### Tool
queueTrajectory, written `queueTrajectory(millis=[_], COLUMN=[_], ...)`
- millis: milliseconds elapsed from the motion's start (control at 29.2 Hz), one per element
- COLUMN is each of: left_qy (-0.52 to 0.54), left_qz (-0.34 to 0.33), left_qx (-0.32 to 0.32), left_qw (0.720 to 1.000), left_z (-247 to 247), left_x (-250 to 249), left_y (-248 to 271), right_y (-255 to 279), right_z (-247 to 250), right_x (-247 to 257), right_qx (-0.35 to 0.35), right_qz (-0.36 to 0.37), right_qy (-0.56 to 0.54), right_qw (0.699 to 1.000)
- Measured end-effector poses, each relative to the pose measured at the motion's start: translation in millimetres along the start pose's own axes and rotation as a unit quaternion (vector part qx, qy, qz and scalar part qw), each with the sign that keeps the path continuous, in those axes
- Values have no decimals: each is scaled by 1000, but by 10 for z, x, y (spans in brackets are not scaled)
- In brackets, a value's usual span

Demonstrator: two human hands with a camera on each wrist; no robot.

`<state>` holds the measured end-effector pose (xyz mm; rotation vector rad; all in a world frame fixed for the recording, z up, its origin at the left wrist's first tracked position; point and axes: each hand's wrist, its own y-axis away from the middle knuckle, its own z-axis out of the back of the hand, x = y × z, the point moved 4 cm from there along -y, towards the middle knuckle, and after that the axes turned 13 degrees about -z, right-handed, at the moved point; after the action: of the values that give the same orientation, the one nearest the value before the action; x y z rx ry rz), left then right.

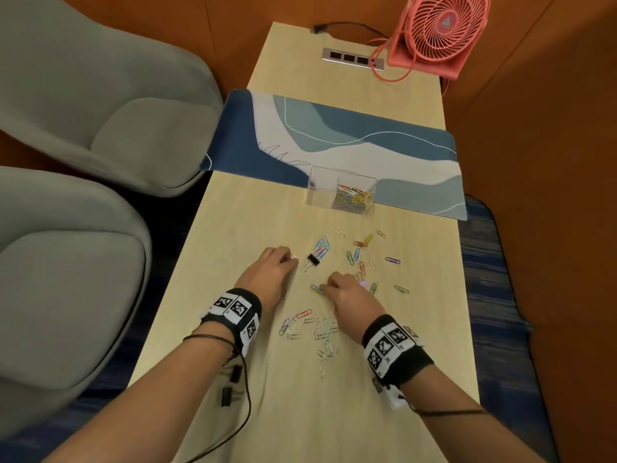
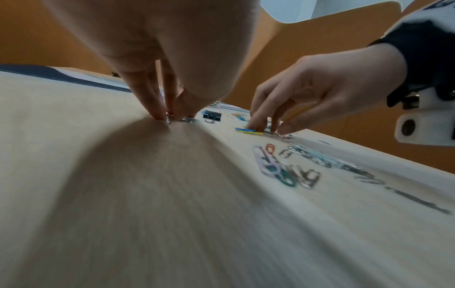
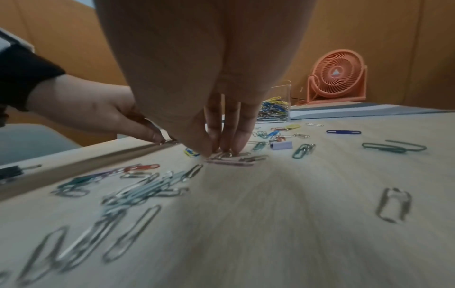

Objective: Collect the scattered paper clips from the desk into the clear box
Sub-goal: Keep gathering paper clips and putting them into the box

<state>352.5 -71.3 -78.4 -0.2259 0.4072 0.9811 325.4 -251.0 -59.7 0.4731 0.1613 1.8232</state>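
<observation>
Coloured and silver paper clips (image 1: 359, 253) lie scattered across the wooden desk (image 1: 253, 222), with another loose group (image 1: 314, 327) between my wrists. The clear box (image 1: 340, 192) stands beyond them at the mat's edge, several clips inside; it also shows in the right wrist view (image 3: 275, 105). My left hand (image 1: 291, 259) pinches silver clips (image 2: 169, 119) against the desk, left of a black binder clip (image 1: 313, 260). My right hand (image 1: 329, 286) has thumb and fingers closed on a small bunch of silver and pink clips (image 3: 229, 158), beside a blue-yellow clip (image 1: 315, 289).
A blue and white desk mat (image 1: 334, 142) crosses the desk behind the box. A pink fan (image 1: 440, 31) and a socket strip (image 1: 352, 58) sit at the far end. Two grey chairs (image 1: 100, 105) stand left. A purple binder clip (image 3: 280, 145) lies among the clips.
</observation>
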Motion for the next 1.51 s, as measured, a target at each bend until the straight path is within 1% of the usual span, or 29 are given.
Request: queueTrajectory(millis=[68,137,171,239,274,342,410,479,547,581,650,718,753,821,889,924,992,1060,1197,1334,1437,1505], left_qy=[9,32,42,63,76,104,128,140,133,125,117,119,117,104,100,98,85,70,76,90,118,145], left_qz=[10,34,42,45,44,40,30,30,54,74,106,102,93,76,67,60,46,47,67,86,130,155], left_qx=[-21,-48,-57,-60,-56,-41,-28,-36,-49,-44,5,37,42,37,18,4,-18,-39,-55,-48,-61,-80], left_qw=[1000,998,997,995,995,993,991,989,988,988,987,987,988,991,993,993,995,996,993,991,983,974], left_z=[-12,-1,-6,-31,-53,-82,-83,-51,-21,-16,-47,-78,-91,-143,-191,-214,-241,-256,-225,-191,-174,-165], left_x=[-61,-144,-185,-283,-329,-425,-509,-543,-528,-499,-456,-465,-487,-527,-589,-616,-667,-663,-619,-568,-486,-437], left_y=[162,341,420,526,556,586,593,587,605,626,694,745,758,748,723,707,684,670,663,648,657,674], right_y=[111,216,251,293,300,302,329,383,467,506,585,659,690,709,715,707,690,671,609,504,458,448], right_z=[-48,-56,-46,10,33,35,-23,-111,-171,-169,-136,-116,-119,-154,-193,-204,-245,-282,-288,-272,-242,-245], right_x=[29,5,-26,-107,-142,-147,-46,46,44,4,-170,-376,-438,-434,-296,-202,-26,107,292,312,252,170], right_qx=[23,41,35,-16,-42,-57,-35,-15,-10,-21,-76,-112,-109,-70,-27,-18,-20,-27,-48,-23,-12,-15], right_qz=[14,11,1,-32,-49,-64,-43,-15,-5,-7,-47,-120,-146,-160,-138,-125,-107,-114,-121,-116,-124,-138], right_qy=[7,-16,-34,-64,-68,-50,-17,3,-26,-46,-81,-102,-108,-105,-101,-99,-84,-54,2,3,5,-24], right_qw=[1000,999,999,997,996,995,998,1000,1000,999,993,981,977,979,985,987,990,992,992,993,992,990])
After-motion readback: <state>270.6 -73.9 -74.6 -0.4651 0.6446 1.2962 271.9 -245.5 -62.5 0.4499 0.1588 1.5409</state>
